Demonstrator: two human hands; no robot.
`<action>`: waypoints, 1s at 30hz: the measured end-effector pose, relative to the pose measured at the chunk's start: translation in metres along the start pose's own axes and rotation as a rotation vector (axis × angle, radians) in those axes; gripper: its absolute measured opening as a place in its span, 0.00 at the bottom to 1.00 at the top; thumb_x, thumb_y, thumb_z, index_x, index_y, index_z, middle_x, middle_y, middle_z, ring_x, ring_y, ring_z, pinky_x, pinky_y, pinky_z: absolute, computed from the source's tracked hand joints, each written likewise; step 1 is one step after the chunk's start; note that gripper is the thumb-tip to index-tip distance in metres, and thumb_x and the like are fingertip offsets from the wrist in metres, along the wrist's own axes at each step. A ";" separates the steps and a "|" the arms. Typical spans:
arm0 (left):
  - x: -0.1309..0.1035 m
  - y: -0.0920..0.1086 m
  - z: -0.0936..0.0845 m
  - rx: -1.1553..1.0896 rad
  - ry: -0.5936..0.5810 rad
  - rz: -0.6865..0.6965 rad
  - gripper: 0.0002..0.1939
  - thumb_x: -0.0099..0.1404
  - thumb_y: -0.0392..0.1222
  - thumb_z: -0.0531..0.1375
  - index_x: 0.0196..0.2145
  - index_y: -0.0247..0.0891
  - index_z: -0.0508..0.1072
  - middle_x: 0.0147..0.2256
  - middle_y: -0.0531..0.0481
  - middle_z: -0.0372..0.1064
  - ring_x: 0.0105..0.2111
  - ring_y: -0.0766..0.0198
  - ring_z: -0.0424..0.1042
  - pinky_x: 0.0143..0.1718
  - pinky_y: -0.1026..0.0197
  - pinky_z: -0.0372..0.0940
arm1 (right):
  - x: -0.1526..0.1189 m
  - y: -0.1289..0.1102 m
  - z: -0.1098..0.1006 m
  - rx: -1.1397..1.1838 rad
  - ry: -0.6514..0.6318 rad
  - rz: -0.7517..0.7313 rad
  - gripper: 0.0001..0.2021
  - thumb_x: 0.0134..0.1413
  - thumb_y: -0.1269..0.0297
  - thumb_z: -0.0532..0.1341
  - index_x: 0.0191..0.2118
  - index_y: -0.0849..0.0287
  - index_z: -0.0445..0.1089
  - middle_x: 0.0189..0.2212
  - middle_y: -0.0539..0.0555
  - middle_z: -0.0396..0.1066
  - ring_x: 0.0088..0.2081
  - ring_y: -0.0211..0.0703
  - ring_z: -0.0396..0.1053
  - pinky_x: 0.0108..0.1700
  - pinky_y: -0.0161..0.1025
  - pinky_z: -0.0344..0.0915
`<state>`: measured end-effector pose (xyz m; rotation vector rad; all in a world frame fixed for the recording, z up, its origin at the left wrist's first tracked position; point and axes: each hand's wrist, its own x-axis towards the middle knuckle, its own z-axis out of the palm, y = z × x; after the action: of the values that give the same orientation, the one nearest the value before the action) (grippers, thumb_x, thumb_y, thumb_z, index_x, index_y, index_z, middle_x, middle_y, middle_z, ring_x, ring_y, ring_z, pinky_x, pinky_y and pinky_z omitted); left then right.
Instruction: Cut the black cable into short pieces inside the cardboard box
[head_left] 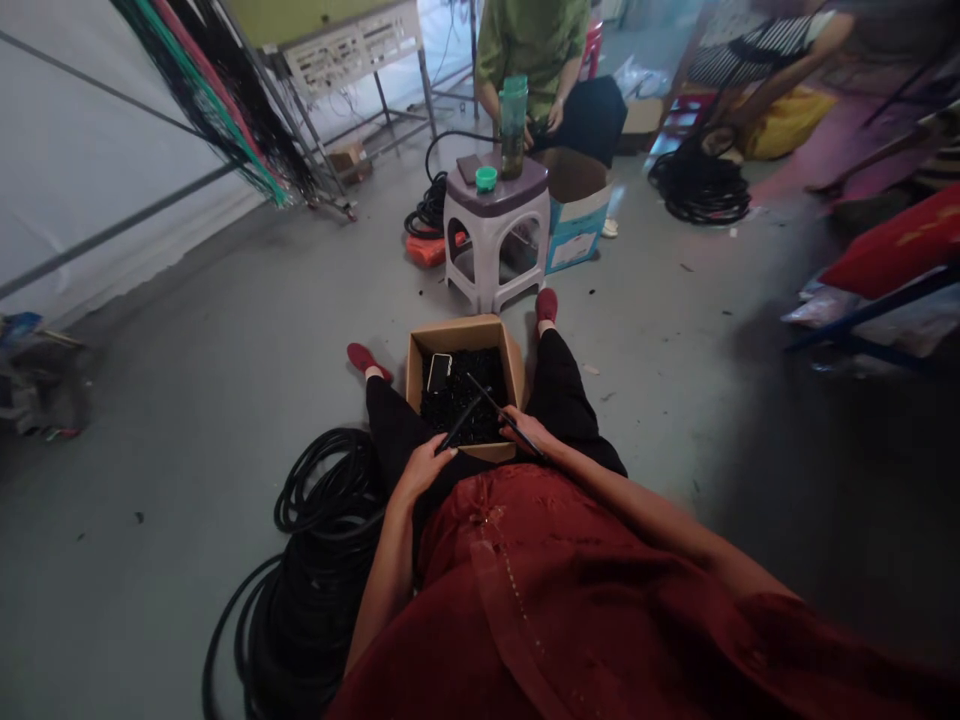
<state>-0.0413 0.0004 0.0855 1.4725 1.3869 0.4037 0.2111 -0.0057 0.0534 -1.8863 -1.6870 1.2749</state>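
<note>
Cable (460, 424), slender (and plainly black)

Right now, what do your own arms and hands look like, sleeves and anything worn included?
My left hand and right hand are bare, with no gloves, and I can make out no watch or bracelet; rings are too small to tell. Both forearms are uncovered. The right sleeve is dark red, matching my top; the left one's edge is unclear.
</note>
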 end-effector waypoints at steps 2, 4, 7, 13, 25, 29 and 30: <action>-0.007 0.003 -0.005 0.003 -0.010 -0.021 0.22 0.56 0.45 0.61 0.48 0.34 0.75 0.29 0.50 0.74 0.29 0.62 0.71 0.34 0.62 0.65 | 0.001 -0.005 0.003 0.001 -0.002 -0.007 0.12 0.50 0.66 0.57 0.43 0.55 0.65 0.28 0.49 0.69 0.29 0.39 0.66 0.31 0.32 0.56; -0.016 0.006 -0.008 -0.025 -0.064 -0.073 0.26 0.56 0.47 0.61 0.50 0.31 0.72 0.22 0.54 0.69 0.21 0.67 0.67 0.25 0.64 0.62 | -0.001 -0.010 0.005 0.000 -0.006 -0.017 0.10 0.49 0.68 0.58 0.40 0.56 0.66 0.27 0.49 0.69 0.29 0.39 0.66 0.31 0.32 0.56; -0.029 0.007 -0.010 -0.224 -0.187 -0.161 0.34 0.55 0.49 0.62 0.56 0.29 0.66 0.29 0.51 0.70 0.20 0.71 0.65 0.21 0.67 0.60 | -0.005 -0.012 0.006 0.007 -0.011 -0.045 0.09 0.48 0.69 0.58 0.38 0.55 0.66 0.27 0.50 0.69 0.29 0.40 0.66 0.30 0.34 0.56; -0.023 0.009 -0.001 -0.233 -0.122 -0.093 0.35 0.56 0.51 0.62 0.58 0.32 0.63 0.35 0.49 0.70 0.27 0.69 0.68 0.28 0.65 0.64 | -0.008 -0.009 0.005 0.035 -0.011 -0.074 0.07 0.49 0.69 0.57 0.37 0.54 0.64 0.27 0.50 0.70 0.30 0.41 0.67 0.30 0.35 0.57; 0.034 0.039 0.029 0.070 -0.034 -0.026 0.26 0.63 0.45 0.54 0.55 0.27 0.68 0.27 0.49 0.70 0.23 0.67 0.67 0.28 0.65 0.61 | -0.007 -0.009 0.006 0.070 0.073 -0.100 0.07 0.46 0.74 0.58 0.31 0.54 0.62 0.21 0.47 0.65 0.26 0.39 0.66 0.27 0.33 0.54; 0.043 0.041 0.028 0.100 0.003 -0.031 0.21 0.63 0.42 0.52 0.49 0.28 0.73 0.28 0.48 0.71 0.20 0.69 0.65 0.26 0.66 0.59 | -0.005 -0.009 0.006 0.088 0.090 -0.098 0.07 0.45 0.74 0.58 0.30 0.54 0.61 0.20 0.47 0.63 0.24 0.38 0.64 0.26 0.33 0.52; 0.044 0.041 0.029 0.098 0.013 -0.032 0.22 0.63 0.42 0.52 0.49 0.28 0.72 0.28 0.48 0.71 0.20 0.70 0.64 0.25 0.66 0.59 | -0.004 -0.009 0.007 0.091 0.094 -0.099 0.08 0.45 0.74 0.58 0.29 0.54 0.60 0.20 0.47 0.63 0.24 0.38 0.64 0.26 0.33 0.52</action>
<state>0.0161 0.0342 0.0900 1.5272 1.4563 0.3290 0.2006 -0.0094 0.0580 -1.7603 -1.6245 1.1851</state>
